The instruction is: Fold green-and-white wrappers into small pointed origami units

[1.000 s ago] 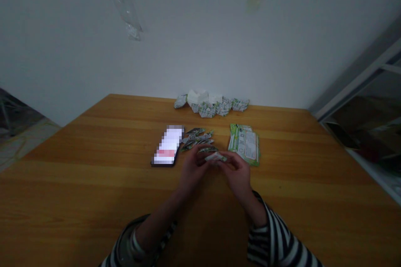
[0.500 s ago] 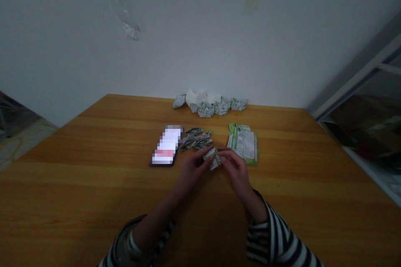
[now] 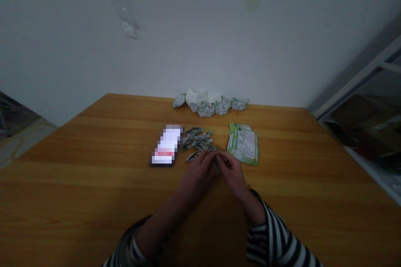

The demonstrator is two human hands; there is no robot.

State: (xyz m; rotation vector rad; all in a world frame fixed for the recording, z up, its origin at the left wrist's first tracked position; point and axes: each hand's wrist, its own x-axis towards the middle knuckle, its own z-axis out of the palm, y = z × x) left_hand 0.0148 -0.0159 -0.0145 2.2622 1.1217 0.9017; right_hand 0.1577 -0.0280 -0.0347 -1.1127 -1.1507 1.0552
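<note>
Over the wooden tabletop [image 3: 94, 167], left hand [image 3: 196, 179] and right hand [image 3: 233, 177] sit together, fingers closed on a small folded wrapper [image 3: 216, 164], mostly hidden, just beside a cluster of folded strips [image 3: 197, 141].

Top: long sleeves, black-and-white stripes. Left sleeve [image 3: 127, 250] at 7 o'clock, right sleeve [image 3: 275, 238] at 5 o'clock, stripes running crosswise at the right cuff. Left hand [image 3: 196, 179] and right hand [image 3: 232, 177] bare.

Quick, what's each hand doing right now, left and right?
Left hand: closed, holding a small folded paper strip.
Right hand: closed, holding the same strip.
</note>
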